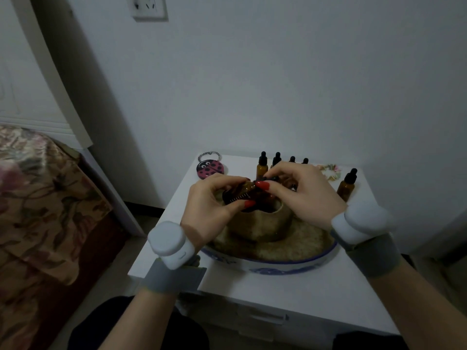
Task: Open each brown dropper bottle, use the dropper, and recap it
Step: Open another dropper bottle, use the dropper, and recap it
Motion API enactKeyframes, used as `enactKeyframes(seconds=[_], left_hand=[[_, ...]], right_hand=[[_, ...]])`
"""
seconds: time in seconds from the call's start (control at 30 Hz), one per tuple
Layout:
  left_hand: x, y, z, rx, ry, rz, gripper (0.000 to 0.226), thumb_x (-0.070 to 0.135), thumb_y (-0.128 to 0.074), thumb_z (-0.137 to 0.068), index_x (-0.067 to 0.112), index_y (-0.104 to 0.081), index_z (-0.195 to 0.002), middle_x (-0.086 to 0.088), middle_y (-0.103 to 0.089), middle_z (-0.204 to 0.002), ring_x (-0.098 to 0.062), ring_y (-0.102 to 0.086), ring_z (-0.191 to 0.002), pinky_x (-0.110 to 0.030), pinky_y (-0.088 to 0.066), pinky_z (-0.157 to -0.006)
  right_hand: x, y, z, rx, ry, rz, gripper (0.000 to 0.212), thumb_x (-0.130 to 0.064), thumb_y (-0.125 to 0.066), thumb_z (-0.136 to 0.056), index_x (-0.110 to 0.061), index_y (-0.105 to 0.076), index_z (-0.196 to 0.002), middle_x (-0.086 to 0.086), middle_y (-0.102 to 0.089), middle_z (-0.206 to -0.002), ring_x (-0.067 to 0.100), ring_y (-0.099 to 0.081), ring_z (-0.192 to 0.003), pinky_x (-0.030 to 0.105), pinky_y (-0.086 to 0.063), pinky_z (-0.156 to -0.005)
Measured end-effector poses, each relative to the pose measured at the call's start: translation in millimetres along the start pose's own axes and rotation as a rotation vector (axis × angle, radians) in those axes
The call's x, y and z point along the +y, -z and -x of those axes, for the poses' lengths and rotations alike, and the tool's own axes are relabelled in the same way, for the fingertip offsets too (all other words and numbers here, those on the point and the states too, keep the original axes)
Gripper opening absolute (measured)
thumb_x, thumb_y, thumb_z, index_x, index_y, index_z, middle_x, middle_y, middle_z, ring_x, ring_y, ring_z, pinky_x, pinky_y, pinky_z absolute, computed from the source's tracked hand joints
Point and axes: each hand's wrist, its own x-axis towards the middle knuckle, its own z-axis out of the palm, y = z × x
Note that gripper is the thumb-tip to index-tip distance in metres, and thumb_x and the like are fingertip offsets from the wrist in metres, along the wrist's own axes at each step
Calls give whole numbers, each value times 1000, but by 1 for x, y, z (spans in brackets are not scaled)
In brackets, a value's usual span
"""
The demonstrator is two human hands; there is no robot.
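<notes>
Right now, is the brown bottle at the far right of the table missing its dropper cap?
No. The lone brown bottle at the table's right edge stands upright with its black dropper cap on.

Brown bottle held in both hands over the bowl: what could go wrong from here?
1. The brown bottle lies tilted in the left hand while the right hand works its cap; liquid might spill into the bowl.
2. The right forearm hangs close to the lone bottle and might topple it.
</notes>
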Motion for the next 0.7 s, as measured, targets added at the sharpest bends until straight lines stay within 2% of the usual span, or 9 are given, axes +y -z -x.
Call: enactKeyframes(seconds=[0.07, 0.13, 0.23, 0.3, 0.37, 0.43, 0.53, 0.6, 0.7], left_hand=[[2, -2, 1, -10, -4, 8, 38, 12, -82, -71, 17, -72, -108, 1, -70, -99, -8, -63, -95, -8, -46, -84], [4, -3, 2, -25, -11, 13, 39, 13, -81, -72, 15, -72, -109, 0, -70, -100, -9, -63, -95, -12, -49, -86], [6, -2, 2, -39, -13, 7, 39, 13, -81, -72, 14, -72, -110, 0, -70, -101, -10, -63, -96, -18, -51, -88], [6, -2, 2, -45, -11, 13, 38, 14, -80, -73, 14, -72, -110, 0, -70, -101, -10, -63, -97, -18, -50, -88], [6, -2, 3, -46, -4, 16, 38, 15, -80, -73, 15, -72, -110, 1, -70, -101, -9, -62, -97, -17, -50, -88], [5, -3, 2, -36, 4, 11, 37, 16, -80, -73, 16, -72, -109, 2, -70, -101, -8, -62, -96, -14, -49, -87], [3, -3, 1, -13, 14, 9, 37, 15, -81, -73, 18, -72, -108, 2, -70, -99, -7, -62, -95, -9, -46, -85], [2, -4, 0, -1, 16, 13, 36, 15, -81, -72, 18, -73, -107, 2, -70, -99, -8, -63, -94, -9, -47, -85], [1, -4, 0, 6, 8, 17, 36, 16, -82, -71, 20, -73, -106, 2, -71, -98, -9, -63, -93, -18, -51, -86]], right_hand=[[0, -3, 1, 20, -22, 28, 26, -38, -57, -91, -16, -69, -86, -7, -65, -75, 4, -59, -71, 14, -46, -64], [-1, -5, 1, 36, -32, 37, 42, -46, -51, -91, -11, -66, -74, 3, -63, -65, 14, -58, -62, 26, -47, -63], [-5, -6, 2, 22, -38, 42, 64, -63, -37, -85, -7, -59, -62, 9, -56, -57, 20, -52, -54, 33, -46, -62], [-6, -3, 2, -17, -54, 72, 71, -72, -27, -77, -9, -54, -62, 6, -52, -55, 14, -47, -51, 33, -44, -61], [-6, 2, 2, -47, -80, 49, 68, -75, -26, -73, -13, -55, -73, 2, -55, -62, 12, -50, -55, 28, -44, -60], [-4, 9, 1, -79, -101, -64, 58, -69, -39, -77, -16, -57, -93, 3, -64, -77, 13, -61, -69, 31, -53, -68], [1, 15, 1, -98, -41, -157, 31, -33, -63, -88, -23, -57, -117, 2, -68, -97, 16, -66, -93, 41, -56, -84], [0, 16, 0, -99, 21, -122, 33, -18, -68, -87, -25, -61, -119, -3, -67, -105, 13, -62, -102, 39, -54, -89], [-3, 13, 0, -76, 48, -75, 26, -11, -68, -87, -23, -69, -110, -8, -68, -104, 8, -61, -100, 35, -52, -90]])
